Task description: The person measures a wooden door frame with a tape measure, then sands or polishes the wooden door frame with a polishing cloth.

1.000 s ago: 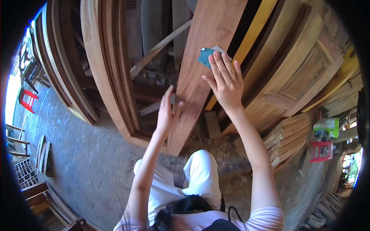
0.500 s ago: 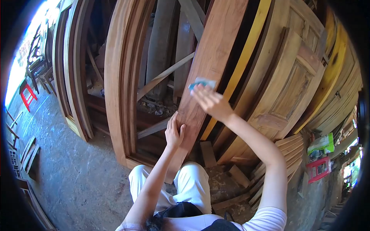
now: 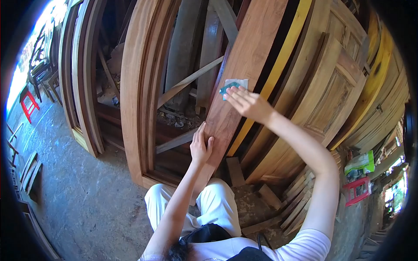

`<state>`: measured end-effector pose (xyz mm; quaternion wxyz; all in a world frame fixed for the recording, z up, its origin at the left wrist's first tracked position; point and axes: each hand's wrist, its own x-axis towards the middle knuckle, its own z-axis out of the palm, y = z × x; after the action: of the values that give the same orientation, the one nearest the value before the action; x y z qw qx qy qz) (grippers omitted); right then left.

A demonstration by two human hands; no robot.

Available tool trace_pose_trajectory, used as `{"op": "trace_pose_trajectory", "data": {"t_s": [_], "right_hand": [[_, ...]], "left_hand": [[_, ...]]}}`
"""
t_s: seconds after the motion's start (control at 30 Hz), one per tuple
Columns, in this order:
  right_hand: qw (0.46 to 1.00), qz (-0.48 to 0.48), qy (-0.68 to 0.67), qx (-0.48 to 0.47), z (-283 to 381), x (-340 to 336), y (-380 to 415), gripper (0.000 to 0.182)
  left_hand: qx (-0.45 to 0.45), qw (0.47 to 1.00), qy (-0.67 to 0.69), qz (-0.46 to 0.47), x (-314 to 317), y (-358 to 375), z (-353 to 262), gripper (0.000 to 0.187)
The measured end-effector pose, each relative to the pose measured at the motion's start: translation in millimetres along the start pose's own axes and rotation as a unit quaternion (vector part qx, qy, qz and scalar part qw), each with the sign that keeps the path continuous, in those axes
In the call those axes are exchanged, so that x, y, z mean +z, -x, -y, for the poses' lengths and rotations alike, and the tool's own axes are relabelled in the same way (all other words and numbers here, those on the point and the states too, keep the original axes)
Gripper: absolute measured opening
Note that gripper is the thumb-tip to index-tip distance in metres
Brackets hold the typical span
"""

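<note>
A long reddish-brown wooden board [image 3: 250, 52] slopes up and away from between my knees. On its left edge lies my left hand [image 3: 201, 145], fingers spread along the wood and holding nothing. Farther up, my right hand [image 3: 249, 104] has its fingers pressed on a small teal and pale sheet [image 3: 235, 86], which rests flat against the face of the board. The underside of the sheet is hidden.
Tall wooden frames [image 3: 133, 87] stand left of the board. A yellow strip [image 3: 278, 69] and panelled doors [image 3: 324, 102] lean at the right. Wood slats [image 3: 300, 204] lie low right. Red stools [image 3: 29, 105] stand at both sides.
My right hand and the sheet have moved a little up the board and to the right. My left hand remains on the board's edge.
</note>
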<state>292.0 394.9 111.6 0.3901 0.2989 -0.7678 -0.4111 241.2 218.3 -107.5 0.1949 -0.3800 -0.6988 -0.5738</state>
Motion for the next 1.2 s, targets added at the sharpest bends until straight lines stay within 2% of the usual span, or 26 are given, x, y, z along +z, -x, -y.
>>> {"op": "trace_pose_trajectory", "data": {"t_s": [0.07, 0.1, 0.13, 0.17, 0.2, 0.23, 0.3, 0.37, 0.4, 0.43, 0.5, 0.57, 0.63, 0.67, 0.73, 0.77, 0.8, 0.83, 0.87, 0.9, 0.97, 1.03, 1.1, 1.13, 1.2], "right_hand": [[1.0, 0.024, -0.004, 0.018, -34.3, -0.5, -10.0, 0.022], [0.995, 0.051, 0.078, 0.032, -69.9, -10.9, -24.5, 0.021], [0.982, 0.079, 0.102, 0.135, -103.6, -6.8, -28.6, 0.024], [0.966, 0.063, 0.153, 0.198, -136.7, -7.9, -30.7, 0.027], [0.969, -0.022, 0.146, 0.198, -160.9, -4.4, -25.7, 0.027], [0.968, -0.024, 0.146, 0.203, -152.0, -2.0, -26.7, 0.027], [0.967, 0.059, 0.145, 0.203, -112.8, 1.5, -30.9, 0.028], [0.981, 0.061, 0.151, 0.11, -49.0, 8.0, -25.8, 0.028], [0.991, 0.073, 0.103, 0.051, -21.4, 7.6, -19.4, 0.026], [1.0, 0.004, 0.023, 0.005, -13.6, 7.9, -18.9, 0.026], [0.997, 0.053, 0.045, 0.014, -37.3, 12.1, -20.0, 0.029], [0.966, 0.144, 0.158, 0.144, -87.3, 4.1, -42.4, 0.035], [0.933, 0.081, 0.09, 0.339, -139.2, 4.9, -53.2, 0.041], [0.933, 0.081, 0.087, 0.341, -135.9, 8.4, -51.0, 0.041], [0.926, 0.019, 0.096, 0.364, -120.6, 18.8, -52.4, 0.044], [0.932, 0.022, 0.089, 0.351, -91.7, 15.9, -54.0, 0.044], [0.932, 0.077, 0.079, 0.344, -60.5, 15.1, -48.5, 0.041], [0.95, 0.121, 0.082, 0.276, -25.2, 7.3, -43.7, 0.038], [0.96, 0.127, 0.138, 0.205, 12.9, 5.2, -33.4, 0.036], [0.975, 0.13, 0.096, 0.153, 47.6, -2.2, -23.5, 0.034], [0.992, 0.022, -0.016, 0.121, 57.8, 1.5, -16.1, 0.034], [0.97, 0.148, 0.104, 0.165, 18.7, -6.2, -21.3, 0.036], [0.947, 0.102, 0.032, 0.304, -34.1, 0.1, -26.8, 0.037], [0.946, 0.106, 0.027, 0.305, -35.6, 4.1, -29.0, 0.037], [0.928, -0.034, 0.063, 0.365, -29.0, 12.7, -35.9, 0.041]], "left_hand": [[0.002, 1.0, -0.002, -0.002, -1.2, -2.2, 1.3, 0.055], [0.004, 1.0, -0.002, -0.001, -0.1, -0.5, -0.1, 0.055], [0.004, 1.0, -0.003, 0.002, 0.9, -0.1, -0.7, 0.055], [0.002, 1.0, -0.003, 0.003, 1.0, 0.3, -0.6, 0.055], [0.001, 1.0, -0.005, 0.004, -0.1, 0.1, 0.8, 0.055], [0.004, 1.0, -0.01, 0.006, -1.8, 0.0, 2.7, 0.055], [0.003, 1.0, -0.011, 0.002, 1.3, 1.2, 2.6, 0.055], [0.005, 1.0, -0.013, -0.005, 1.6, 0.4, 0.9, 0.056], [0.003, 1.0, -0.007, -0.004, 1.1, 0.3, 0.3, 0.056], [0.002, 1.0, -0.003, -0.002, 0.2, 0.7, 0.3, 0.056], [-0.002, 1.0, -0.004, -0.003, 0.7, -1.6, 1.2, 0.056], [0.005, 1.0, -0.01, -0.005, 0.9, 0.7, 1.9, 0.056], [0.008, 1.0, -0.013, -0.004, 2.2, 2.7, 1.2, 0.055], [0.005, 1.0, -0.015, -0.004, 1.7, 2.5, 0.7, 0.055], [-0.003, 1.0, -0.017, -0.002, 1.7, 1.1, 1.0, 0.055], [0.0, 1.0, -0.017, -0.005, 2.3, 0.8, 1.7, 0.055], [0.001, 1.0, -0.017, -0.008, 3.0, 1.6, 2.3, 0.055], [-0.006, 1.0, -0.016, -0.003, 3.3, 2.6, 3.2, 0.055], [0.002, 1.0, -0.013, -0.009, 4.6, 1.2, 3.8, 0.054], [0.012, 1.0, -0.011, -0.015, 4.1, 1.6, 4.2, 0.054], [0.005, 1.0, -0.015, -0.013, 4.9, 2.2, 1.7, 0.054], [-0.009, 1.0, -0.017, -0.005, 2.9, 2.3, 1.8, 0.054], [-0.001, 1.0, -0.015, -0.009, 3.8, 1.8, 4.9, 0.054], [0.009, 1.0, -0.01, -0.015, 4.2, 2.0, 4.8, 0.054], [0.008, 1.0, -0.011, -0.012, 3.6, 2.0, 4.5, 0.054]]}}
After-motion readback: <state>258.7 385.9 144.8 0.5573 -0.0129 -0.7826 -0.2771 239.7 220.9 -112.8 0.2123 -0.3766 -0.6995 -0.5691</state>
